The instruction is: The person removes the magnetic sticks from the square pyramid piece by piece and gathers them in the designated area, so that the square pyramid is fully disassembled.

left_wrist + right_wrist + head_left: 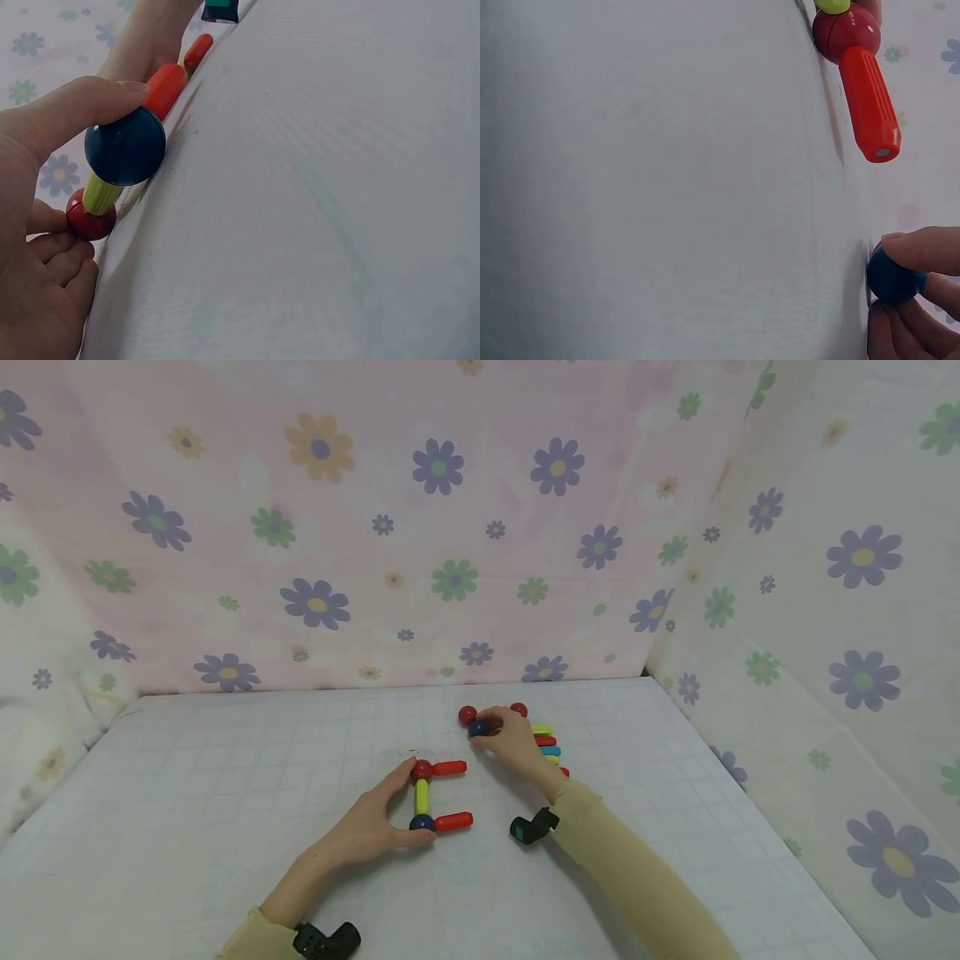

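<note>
My left hand (pixel 363 827) grips a small magnetic building piece at its two ends. The index finger is at its red ball (pixel 422 769), and the thumb lies on its dark blue ball (pixel 126 146). A yellow-green rod (pixel 422 797) joins these balls. From each ball a red magnetic rod (pixel 868 105) sticks out to the right, forming an open-sided shape. Farther back, my right hand (pixel 516 747) pinches a separate dark blue ball (pixel 895 277) between thumb and fingers, low at the table surface.
A loose red ball (pixel 467 716) sits just behind the right hand's fingertips, and another red ball (pixel 518 710) lies beyond the knuckles. Several coloured rods (pixel 550 750) are lined up right of that hand, partly hidden by it. Flowered cloth (pixel 375 560) hangs behind the white-covered table (pixel 225 777).
</note>
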Demonstrator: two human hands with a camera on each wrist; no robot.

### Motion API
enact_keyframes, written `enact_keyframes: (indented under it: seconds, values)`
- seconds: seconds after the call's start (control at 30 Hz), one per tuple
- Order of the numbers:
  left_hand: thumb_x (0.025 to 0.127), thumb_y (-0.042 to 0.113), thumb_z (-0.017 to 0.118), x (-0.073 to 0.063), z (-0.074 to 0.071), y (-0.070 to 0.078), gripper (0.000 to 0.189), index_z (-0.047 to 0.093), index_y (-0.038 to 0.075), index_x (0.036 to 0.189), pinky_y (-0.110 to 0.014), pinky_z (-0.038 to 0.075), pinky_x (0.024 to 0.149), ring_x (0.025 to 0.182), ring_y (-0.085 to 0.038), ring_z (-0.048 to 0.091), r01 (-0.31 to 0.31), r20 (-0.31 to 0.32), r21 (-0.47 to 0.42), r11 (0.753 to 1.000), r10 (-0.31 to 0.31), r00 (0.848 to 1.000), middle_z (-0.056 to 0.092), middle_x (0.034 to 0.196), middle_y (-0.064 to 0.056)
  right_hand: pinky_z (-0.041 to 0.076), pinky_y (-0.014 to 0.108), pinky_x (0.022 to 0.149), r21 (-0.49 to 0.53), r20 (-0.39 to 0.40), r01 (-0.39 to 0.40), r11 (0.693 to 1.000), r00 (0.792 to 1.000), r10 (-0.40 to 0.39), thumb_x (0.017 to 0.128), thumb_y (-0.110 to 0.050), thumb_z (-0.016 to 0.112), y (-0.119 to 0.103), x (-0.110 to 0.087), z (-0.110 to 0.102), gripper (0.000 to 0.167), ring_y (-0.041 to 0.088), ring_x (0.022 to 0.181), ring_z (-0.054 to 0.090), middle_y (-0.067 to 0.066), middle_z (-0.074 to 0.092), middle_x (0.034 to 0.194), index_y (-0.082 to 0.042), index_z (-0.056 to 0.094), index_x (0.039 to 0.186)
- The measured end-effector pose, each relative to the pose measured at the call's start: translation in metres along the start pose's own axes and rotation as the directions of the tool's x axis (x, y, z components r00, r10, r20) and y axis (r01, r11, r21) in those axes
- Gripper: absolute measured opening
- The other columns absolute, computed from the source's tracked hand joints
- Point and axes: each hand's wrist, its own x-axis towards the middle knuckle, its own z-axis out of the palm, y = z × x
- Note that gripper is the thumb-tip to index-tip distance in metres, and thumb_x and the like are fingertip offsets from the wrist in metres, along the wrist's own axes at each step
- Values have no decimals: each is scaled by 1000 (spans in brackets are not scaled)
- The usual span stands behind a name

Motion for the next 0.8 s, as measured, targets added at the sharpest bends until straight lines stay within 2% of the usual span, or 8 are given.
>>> enact_keyframes:
  seconds: [0.57,0.67,0.8]
  values:
    - [74,48,86,0,1,-2,110,23,22,160,-58,29,118,152,-30,26,24,-6,-6,1000,-24,1000,28,164,-4,55,41,98,43,10,1,999,1000,-1,85,-9,79,-2,-3,-2,43,28,110,64,12,66,121,-7,64,125]
    - [73,48,86,0,1,-2,110,24,23,160,-58,29,118,152,-29,25,35,-6,-11,999,-35,999,28,165,-3,52,41,103,83,-19,18,996,1000,-16,87,-8,77,-2,-5,-4,45,28,118,60,12,62,128,-8,62,129]
    - [73,49,86,1,0,-2,110,24,23,160,-59,29,117,152,-31,25,36,-3,-8,999,-36,999,28,165,-5,47,44,109,141,-77,93,986,994,-83,88,-7,74,-12,-17,-11,43,28,124,55,13,58,132,-7,61,130]
